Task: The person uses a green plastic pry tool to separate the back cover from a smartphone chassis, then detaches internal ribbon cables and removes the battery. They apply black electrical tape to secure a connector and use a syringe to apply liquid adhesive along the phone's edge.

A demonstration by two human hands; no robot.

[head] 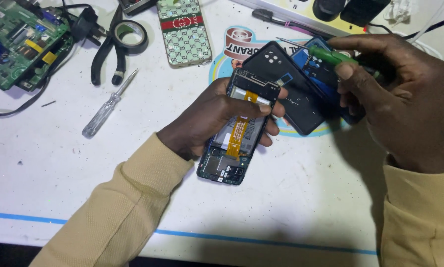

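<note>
Your left hand (209,116) is clasping the opened phone (237,131) — steadying it off the table (58,163) — while your right hand (395,99) is pinching the green screwdriver (331,55), tip poised above.

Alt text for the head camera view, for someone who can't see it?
The left hand grips an opened phone with its insides exposed, while the right hand holds a green screwdriver. A clear-handled screwdriver lies on the white table.

Left hand (209,116) grips opened phone (237,133); right hand (395,99) holds green screwdriver (331,55), apparently also dark back cover (291,89).
</note>
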